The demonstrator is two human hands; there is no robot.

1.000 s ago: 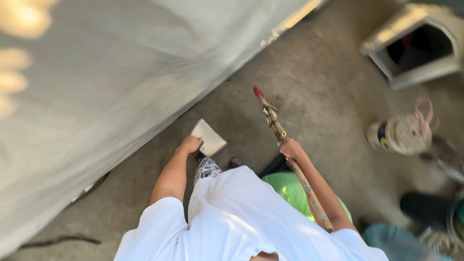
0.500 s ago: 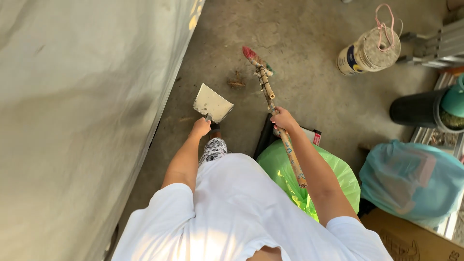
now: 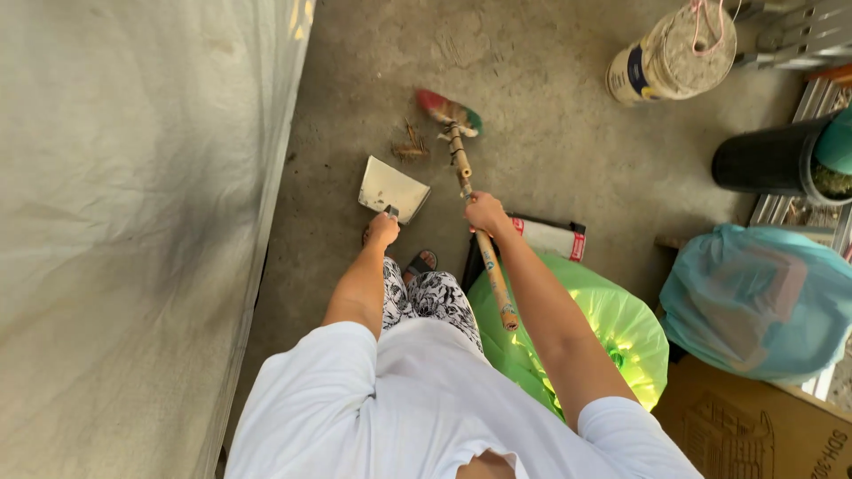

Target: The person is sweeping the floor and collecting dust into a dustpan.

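My left hand [image 3: 382,230] grips the handle of a flat metal dustpan [image 3: 391,186] that rests low on the concrete floor [image 3: 532,98]. My right hand [image 3: 486,213] is closed around the wooden stick of a small broom [image 3: 463,168], whose red and green bristles [image 3: 448,110] touch the floor just beyond the pan. A little pile of dry leaves and twigs [image 3: 409,147] lies between the bristles and the pan's far edge. My patterned trousers and sandalled feet show below the hands.
A grey tarpaulin wall [image 3: 133,222] runs along the left. A green bin bag [image 3: 586,328] sits by my right leg, a blue bag [image 3: 763,302] and cardboard box [image 3: 754,426] at right. A tin can [image 3: 666,55] and black pot [image 3: 768,160] stand further back.
The view has swung from the tarpaulin to the floor. Both hands have lowered the dustpan and broom towards the leaf pile, the bristles now beside it.
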